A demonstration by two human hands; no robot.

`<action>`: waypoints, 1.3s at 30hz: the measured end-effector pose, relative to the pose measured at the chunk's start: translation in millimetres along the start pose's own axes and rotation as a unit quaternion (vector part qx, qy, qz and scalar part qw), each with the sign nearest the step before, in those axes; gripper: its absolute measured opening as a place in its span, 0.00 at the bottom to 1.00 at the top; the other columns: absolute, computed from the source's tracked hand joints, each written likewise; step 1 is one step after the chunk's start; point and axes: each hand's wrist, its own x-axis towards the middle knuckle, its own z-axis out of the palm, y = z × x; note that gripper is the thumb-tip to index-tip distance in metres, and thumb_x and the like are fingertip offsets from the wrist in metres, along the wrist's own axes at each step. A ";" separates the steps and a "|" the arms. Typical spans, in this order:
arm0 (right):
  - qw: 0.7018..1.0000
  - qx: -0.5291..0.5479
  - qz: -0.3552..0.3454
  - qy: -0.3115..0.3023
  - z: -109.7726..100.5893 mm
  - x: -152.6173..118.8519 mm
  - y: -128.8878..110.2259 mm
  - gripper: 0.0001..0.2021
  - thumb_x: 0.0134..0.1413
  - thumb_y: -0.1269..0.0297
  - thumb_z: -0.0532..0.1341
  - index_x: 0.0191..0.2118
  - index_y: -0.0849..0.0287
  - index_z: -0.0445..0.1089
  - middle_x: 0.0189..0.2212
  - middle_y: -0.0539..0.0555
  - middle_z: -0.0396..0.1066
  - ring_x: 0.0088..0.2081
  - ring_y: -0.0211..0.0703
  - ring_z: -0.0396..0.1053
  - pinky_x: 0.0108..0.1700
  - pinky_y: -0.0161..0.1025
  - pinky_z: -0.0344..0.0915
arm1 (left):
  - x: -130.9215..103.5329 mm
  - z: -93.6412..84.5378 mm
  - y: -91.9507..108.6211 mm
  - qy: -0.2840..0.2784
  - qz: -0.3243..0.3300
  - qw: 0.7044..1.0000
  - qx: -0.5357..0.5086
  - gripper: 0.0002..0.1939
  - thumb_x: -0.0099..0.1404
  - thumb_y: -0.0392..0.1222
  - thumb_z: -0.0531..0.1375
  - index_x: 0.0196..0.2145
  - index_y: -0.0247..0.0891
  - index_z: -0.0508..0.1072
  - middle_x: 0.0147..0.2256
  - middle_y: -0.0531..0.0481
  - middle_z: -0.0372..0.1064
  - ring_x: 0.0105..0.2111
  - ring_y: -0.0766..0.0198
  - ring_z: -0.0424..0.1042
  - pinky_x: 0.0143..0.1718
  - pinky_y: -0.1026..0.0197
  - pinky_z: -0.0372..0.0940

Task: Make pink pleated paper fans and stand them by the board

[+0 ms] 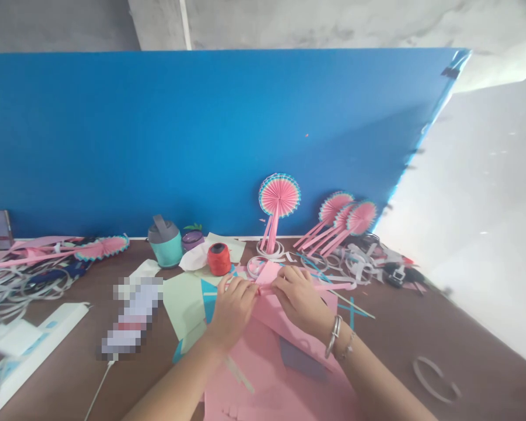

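Observation:
My left hand (234,307) and my right hand (300,298) meet near the middle of the table, fingers closed on a narrow strip of pink paper (333,286). The strip runs out to the right past my right hand. Beneath my hands lie large pink paper sheets (254,362), with a grey-blue piece (304,359) among them. Pale green paper (184,304) with blue parts lies left of my left hand. Just behind my hands a pink pleated paper fan (279,196) stands upright against the blue panel. My fingertips partly hide the strip.
A red thread spool (219,259), a teal cup (164,242) and a purple pot (193,240) stand behind left. More pink fans (362,217) lean at the back right. A white power strip (35,356) and tangled cables lie left. A white ring (436,380) lies front right.

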 end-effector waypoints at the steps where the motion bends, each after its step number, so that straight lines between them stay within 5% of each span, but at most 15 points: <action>1: 1.000 -0.001 -0.001 -0.003 1.1 -0.4 1.2 0.12 0.61 0.71 0.50 0.33 0.57 0.69 0.34 0.54 0.64 0.37 0.44 0.58 0.40 0.41 0.50 | -0.2 0.0 0.2 -0.005 0.003 1.000 -0.002 0.09 0.68 0.34 0.51 0.41 0.41 0.70 0.36 0.51 0.72 0.39 0.60 0.68 0.52 0.48 0.55; 39: 0.998 -0.061 0.000 -0.029 1.5 -0.2 4.3 0.08 0.57 0.73 0.54 0.28 0.61 0.65 0.29 0.53 0.66 0.34 0.43 0.61 0.36 0.40 0.47 | -1.6 -0.3 2.5 -0.008 0.031 0.999 -0.039 0.09 0.70 0.36 0.50 0.42 0.39 0.69 0.37 0.51 0.73 0.42 0.61 0.68 0.53 0.51 0.50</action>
